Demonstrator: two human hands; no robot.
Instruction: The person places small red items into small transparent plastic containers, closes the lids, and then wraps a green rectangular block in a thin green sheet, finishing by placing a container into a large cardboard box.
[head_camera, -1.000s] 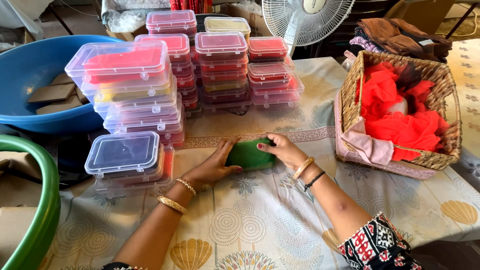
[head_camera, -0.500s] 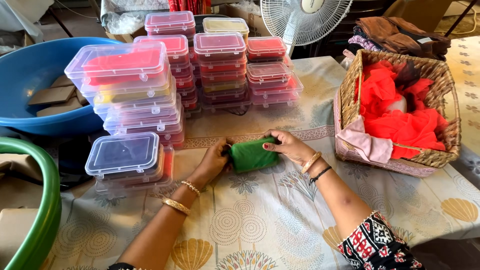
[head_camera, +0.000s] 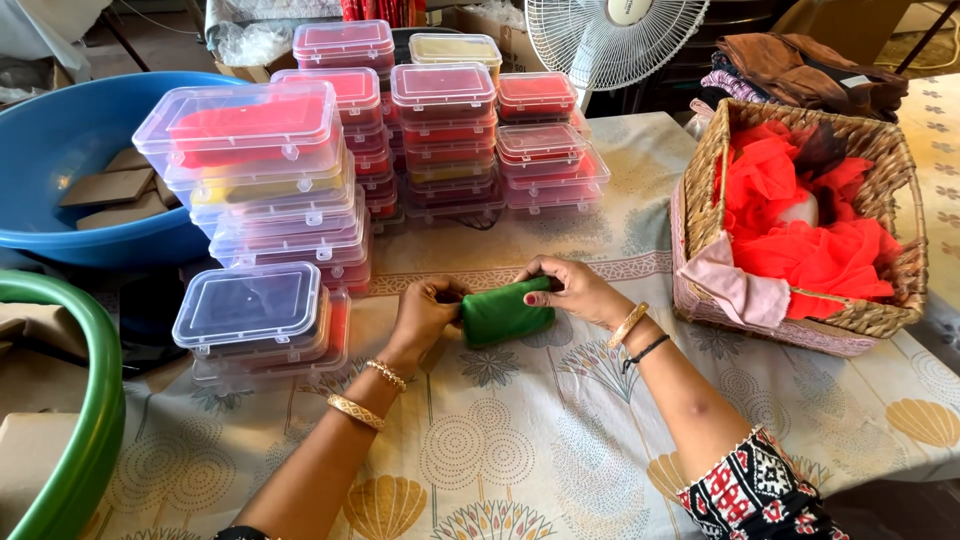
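Note:
A folded green cloth bundle (head_camera: 505, 312) rests on the patterned tablecloth (head_camera: 520, 440) near the middle of the table. My left hand (head_camera: 425, 315) grips its left end with curled fingers. Fingers of my right hand (head_camera: 575, 290) curl over the bundle's right end and top. Both wrists wear gold bangles. Directly left of my left hand stands a low stack of clear plastic boxes (head_camera: 255, 315) with closed lids.
Tall stacks of clear lidded boxes (head_camera: 440, 130) holding red and yellow cloth fill the back. A wicker basket (head_camera: 870, 320) of red-orange fabric sits at right. A blue tub (head_camera: 60, 150) and a green tub (head_camera: 85, 420) stand at left, a fan (head_camera: 610, 40) behind.
My left hand has gone from lying flat on the green bundle to curling around its left end. The bundle now looks more tightly gathered between both hands.

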